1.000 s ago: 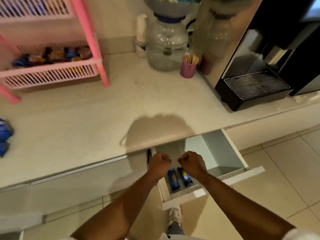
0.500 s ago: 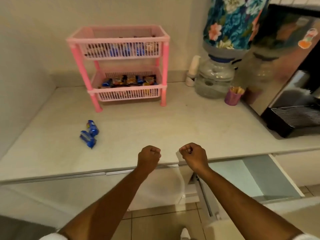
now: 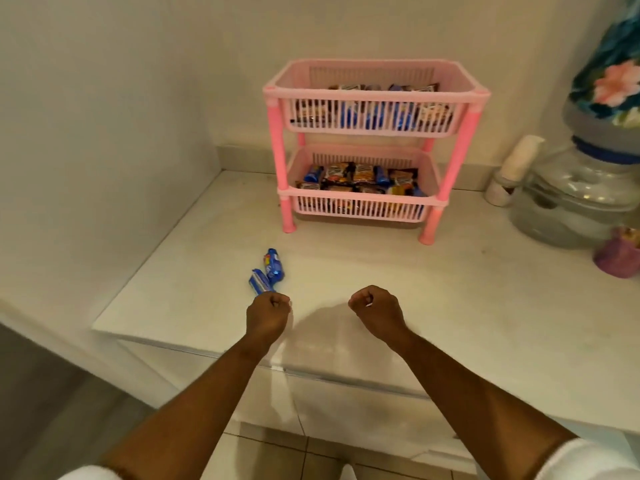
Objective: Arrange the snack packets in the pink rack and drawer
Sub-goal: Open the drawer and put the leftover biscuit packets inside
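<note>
A pink two-tier rack [image 3: 450, 168] stands at the back of the white counter [image 3: 467, 306], with several snack packets in both baskets. Two blue snack packets [image 3: 268, 273] lie loose on the counter in front of the rack's left leg. My left hand [image 3: 268, 315] is a closed fist with nothing in it, just below the nearer blue packet and almost touching it. My right hand [image 3: 375, 311] is also a closed fist with nothing in it, over the counter to the right. The drawer is out of view.
A water dispenser with a floral-covered bottle [image 3: 585, 195] stands at the right, a white bottle [image 3: 512, 171] beside it and a purple cup [image 3: 620, 254] in front. A wall closes the left side. Tiled floor lies below the counter edge.
The view has swung left and up from the open drawer to the counter and rack. Both fists moved from over the drawer to above the counter, the left one arriving at the blue packets.
</note>
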{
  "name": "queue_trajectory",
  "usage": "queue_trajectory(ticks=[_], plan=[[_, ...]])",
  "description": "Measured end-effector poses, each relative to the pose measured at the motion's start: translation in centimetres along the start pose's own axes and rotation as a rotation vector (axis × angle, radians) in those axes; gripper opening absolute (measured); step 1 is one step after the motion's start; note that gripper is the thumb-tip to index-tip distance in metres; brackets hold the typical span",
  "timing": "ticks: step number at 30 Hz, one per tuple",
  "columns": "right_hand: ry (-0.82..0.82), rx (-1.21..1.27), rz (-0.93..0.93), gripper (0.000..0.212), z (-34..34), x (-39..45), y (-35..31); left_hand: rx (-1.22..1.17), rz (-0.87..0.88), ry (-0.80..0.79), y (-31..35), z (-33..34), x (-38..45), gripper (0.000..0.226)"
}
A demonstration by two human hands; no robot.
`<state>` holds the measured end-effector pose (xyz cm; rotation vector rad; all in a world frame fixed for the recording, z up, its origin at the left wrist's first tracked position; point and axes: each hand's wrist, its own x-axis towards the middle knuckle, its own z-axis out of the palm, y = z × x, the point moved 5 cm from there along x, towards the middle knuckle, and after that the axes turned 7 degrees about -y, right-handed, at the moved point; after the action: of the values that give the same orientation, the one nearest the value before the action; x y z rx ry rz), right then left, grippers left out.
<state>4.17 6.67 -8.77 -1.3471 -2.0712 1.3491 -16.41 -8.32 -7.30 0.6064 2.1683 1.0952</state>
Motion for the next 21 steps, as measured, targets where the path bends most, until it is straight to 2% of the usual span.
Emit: queue_trajectory(ticks=[3, 8, 14, 21], plan=[[-0.082, -0.048, -0.007, 0.013, 2.2, 3.3, -1.7, 0.083, -0.054, 0.114, -0.5, -2.2, 2.0, 0.022], [-0.247, -0.134, -0.029, 0.030, 6.1, 8.4, -4.3, -0.003, -0.165, 0.238, -1.7, -4.4, 5.1, 0.020], [-0.309, -0.156, -0.008, 0.044, 11.0, 12.1, -6.4, -0.023, -0.233, 0.151, -2.7, -4.0, 8.0, 0.042], [-0.272, -0.203, -0.023, 0.071, 15.7, 13.3, -9.0, 0.066, -0.234, 0.012, -3.0, -3.9, 10.3, 0.042]])
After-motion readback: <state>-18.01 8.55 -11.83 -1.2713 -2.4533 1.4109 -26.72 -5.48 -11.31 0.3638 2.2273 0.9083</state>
